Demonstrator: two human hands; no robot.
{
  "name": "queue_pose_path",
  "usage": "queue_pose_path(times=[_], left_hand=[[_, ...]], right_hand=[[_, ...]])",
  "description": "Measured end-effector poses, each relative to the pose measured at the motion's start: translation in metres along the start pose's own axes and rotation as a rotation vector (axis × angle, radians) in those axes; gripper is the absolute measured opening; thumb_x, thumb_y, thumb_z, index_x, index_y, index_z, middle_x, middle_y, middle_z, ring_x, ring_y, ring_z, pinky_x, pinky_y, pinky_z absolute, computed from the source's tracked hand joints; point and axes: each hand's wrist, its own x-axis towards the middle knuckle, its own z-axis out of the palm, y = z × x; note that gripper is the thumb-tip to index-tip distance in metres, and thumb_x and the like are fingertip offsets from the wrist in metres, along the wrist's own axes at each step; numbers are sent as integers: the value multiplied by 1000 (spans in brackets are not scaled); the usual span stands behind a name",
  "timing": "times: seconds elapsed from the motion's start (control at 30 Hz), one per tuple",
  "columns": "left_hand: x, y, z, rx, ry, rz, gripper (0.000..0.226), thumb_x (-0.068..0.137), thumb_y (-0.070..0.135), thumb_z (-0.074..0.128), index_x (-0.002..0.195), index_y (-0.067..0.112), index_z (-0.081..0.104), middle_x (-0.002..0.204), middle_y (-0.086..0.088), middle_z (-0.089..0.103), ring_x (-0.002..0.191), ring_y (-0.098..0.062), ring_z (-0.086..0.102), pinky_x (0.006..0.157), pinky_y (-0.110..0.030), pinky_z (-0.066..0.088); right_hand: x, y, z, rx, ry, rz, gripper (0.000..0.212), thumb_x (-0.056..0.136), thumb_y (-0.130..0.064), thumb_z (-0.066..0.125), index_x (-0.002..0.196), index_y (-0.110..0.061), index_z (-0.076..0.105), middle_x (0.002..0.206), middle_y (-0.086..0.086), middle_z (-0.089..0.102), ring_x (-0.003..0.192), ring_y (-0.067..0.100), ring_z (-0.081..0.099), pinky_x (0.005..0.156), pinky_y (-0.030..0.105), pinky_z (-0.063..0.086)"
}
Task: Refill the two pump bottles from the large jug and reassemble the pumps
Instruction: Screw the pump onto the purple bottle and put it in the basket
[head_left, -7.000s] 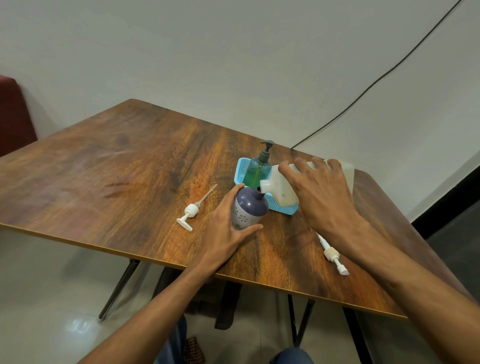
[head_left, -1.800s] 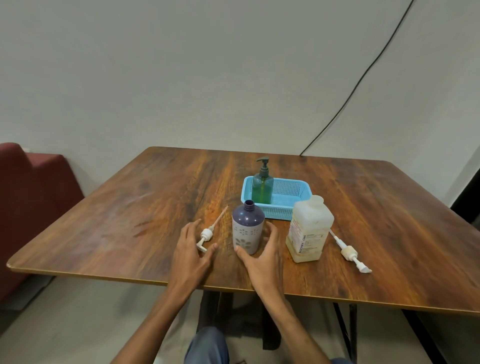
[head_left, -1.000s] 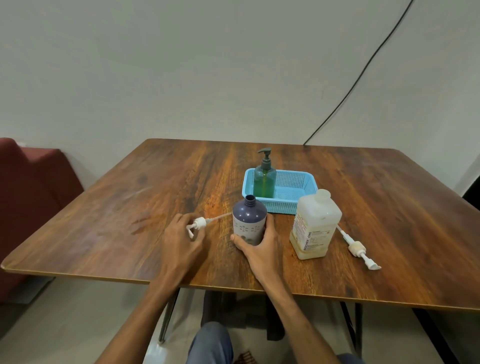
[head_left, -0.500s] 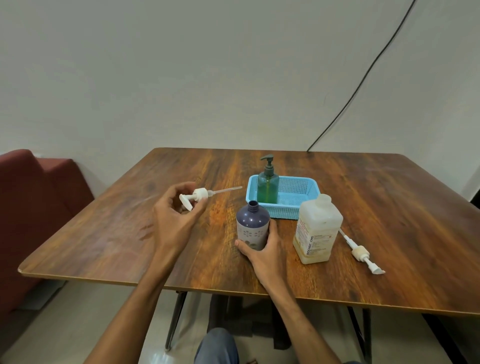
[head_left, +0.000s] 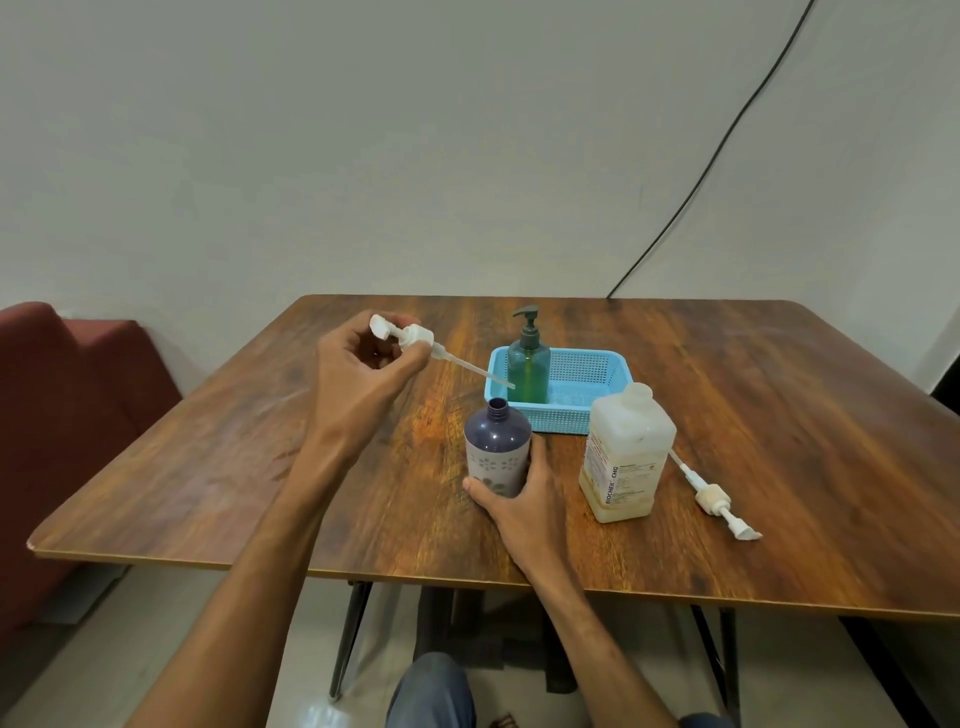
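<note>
Location type: plain indoor room, domestic or small-office grade; the exact use cannot be determined. Identifying features: one wood-grain table (head_left: 779, 415) on black metal legs (head_left: 348, 639), set against a bare, unpainted-looking pale wall (head_left: 363, 156); a black cable (head_left: 695, 189) running loose down that wall; a red upholstered seat (head_left: 62, 415) at the left edge; a glossy light floor (head_left: 130, 649). A jug (head_left: 623, 457) labelled "BIOCHEK CHG" stands on the table.

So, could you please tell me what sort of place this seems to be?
Likely a plain home or office room: a brown wood-grain table by a bare pale wall, a red upholstered seat beside it, and a black cable on the wall.
</note>
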Motion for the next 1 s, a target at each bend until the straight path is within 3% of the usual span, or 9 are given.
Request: queue_pose_path(times=[0.1,0.23,0.4,0.6,0.77,0.9,1.0], left_hand=[[3,8,-2,52,2,17,16,79,33,73,92,24,73,88,-4,73,84,-40,63,75,-56,56],[5,13,0,106,-18,2,16,73,40,71,87,31,71,84,1,72,78,-31,65,72,-46,58],[8,15,4,148,-51,6,28,70,43,69,88,22,73,84,-8,71,68,-9,57,64,-33,54],[15,23,1,160,30,37,20,77,27,75,90,12,77,83,-9,73,72,-30,62,66,-45,55],[16,22,9,184,-14,14,21,73,31,76,87,15,78,76,-4,72,62,-8,55,59,-32,49],[18,7,22,236,-73,-30,32,66,45,72,86,20,77,76,-5,72,65,-22,62,62,-41,55],[18,-4,33,279,-90,-50,33,67,44,73,82,15,76,72,-7,71,59,-9,54,57,-36,50]], right_hand=[[0,0,0,-6,2,-2,81,71,-38,88,134,-48,38,122,-32,51,111,-12,51,87,10,42],[0,-1,-1,3,-3,-5,84,71,-35,88,139,-43,40,127,-28,52,112,-13,51,87,9,42],[0,1,0,-1,1,-11,86,70,-37,88,143,-36,42,133,-23,55,119,-5,53,96,17,45],[-2,-2,-2,3,-4,-7,85,71,-37,88,142,-39,41,129,-28,52,116,-8,51,89,10,42],[-2,-3,-2,-6,-1,-5,88,71,-38,88,145,-35,41,135,-21,55,122,-2,52,95,16,44],[-2,-3,-1,-10,7,0,88,70,-38,89,144,-35,41,135,-19,55,122,-1,52,100,24,48],[-2,-4,-1,-4,6,-1,88,70,-37,89,145,-33,41,136,-18,55,123,0,52,101,25,47]])
